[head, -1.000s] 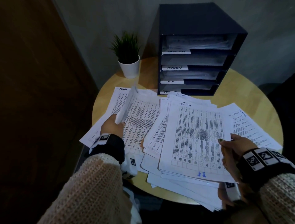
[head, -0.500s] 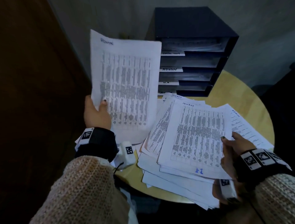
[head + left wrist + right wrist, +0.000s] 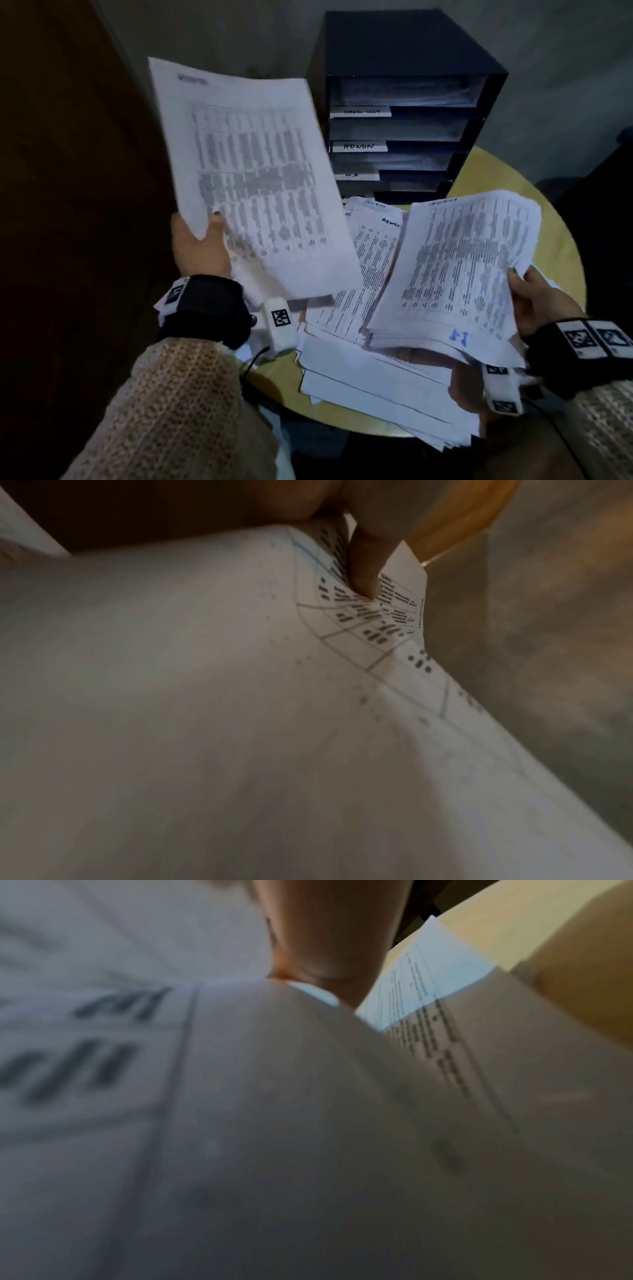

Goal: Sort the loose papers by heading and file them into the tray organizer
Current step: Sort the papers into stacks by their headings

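My left hand (image 3: pixel 202 245) holds a printed sheet (image 3: pixel 253 171) up in the air by its lower left corner, thumb on its face; its blue heading is blurred. In the left wrist view a finger (image 3: pixel 368 569) presses that sheet (image 3: pixel 240 710). My right hand (image 3: pixel 537 301) grips the right edge of a thick bundle of sheets (image 3: pixel 455 274) and lifts that side off the heap; the top sheet bears a blue "14". More loose papers (image 3: pixel 373 383) lie spread beneath. The black tray organizer (image 3: pixel 404 113) stands behind, with labels "ADMIN" (image 3: pixel 359 146) and "H.R" (image 3: pixel 352 175).
The round yellow table (image 3: pixel 534 212) carries everything; some papers overhang its near edge. A grey wall rises behind the organizer. A dark brown panel (image 3: pixel 68 171) stands close on the left. The organizer's trays hold some sheets.
My left hand has lifted one sheet from the left pile and tilted it leftward in the air. My right hand has raised the right edge of the bundle off the heap.
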`<state>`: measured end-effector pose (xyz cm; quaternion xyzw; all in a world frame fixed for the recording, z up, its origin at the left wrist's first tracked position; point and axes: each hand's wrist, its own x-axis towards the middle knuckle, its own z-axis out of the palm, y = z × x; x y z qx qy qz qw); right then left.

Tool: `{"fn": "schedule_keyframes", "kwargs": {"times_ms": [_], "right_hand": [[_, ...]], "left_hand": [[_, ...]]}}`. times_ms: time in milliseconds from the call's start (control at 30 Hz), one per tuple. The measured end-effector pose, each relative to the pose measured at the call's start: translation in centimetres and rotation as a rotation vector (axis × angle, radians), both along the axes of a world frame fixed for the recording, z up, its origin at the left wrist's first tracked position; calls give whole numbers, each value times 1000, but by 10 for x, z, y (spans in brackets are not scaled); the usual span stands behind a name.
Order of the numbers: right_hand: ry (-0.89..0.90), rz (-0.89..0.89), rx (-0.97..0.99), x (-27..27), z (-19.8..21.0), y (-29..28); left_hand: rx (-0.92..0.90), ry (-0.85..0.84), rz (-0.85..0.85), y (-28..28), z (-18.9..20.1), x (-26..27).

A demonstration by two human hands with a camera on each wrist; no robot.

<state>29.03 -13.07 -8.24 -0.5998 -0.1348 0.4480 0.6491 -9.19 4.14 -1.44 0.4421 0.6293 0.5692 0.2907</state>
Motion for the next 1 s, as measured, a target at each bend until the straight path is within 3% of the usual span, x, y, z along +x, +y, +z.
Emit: {"fn": "schedule_keyframes", "kwargs": {"times_ms": [233, 433, 500, 567, 633, 700, 767, 833, 933, 1000], "right_hand": [[158, 31, 282, -13, 32, -6], [161, 149, 330, -23, 33, 3], [138, 140, 230, -25, 21, 9], [56, 116, -20, -27, 7, 14], [-252, 203, -438, -27, -8, 17], [-643, 399, -793, -24, -18, 21], [-775, 384, -858, -30, -13, 21], [-740, 360, -804, -35, -7, 21], [-649, 327, -683, -34, -13, 21], [-509, 275, -562, -33, -14, 20]], "left_hand": [[-118, 153, -257, -14, -26, 24], [-408, 326, -562, -33, -50, 48], [-441, 361, -575, -38, -53, 56], [-469, 342, -593, -38, -55, 60], [-503, 391, -645, -40, -59, 61], [-481, 591, -636, -38, -62, 61], [-417, 752, -569, -38, -59, 62], [-411, 785, -615, -38, -58, 66], [-524, 574, -805, -46, -57, 73], [-561, 403, -841, -50, -54, 77]]}}
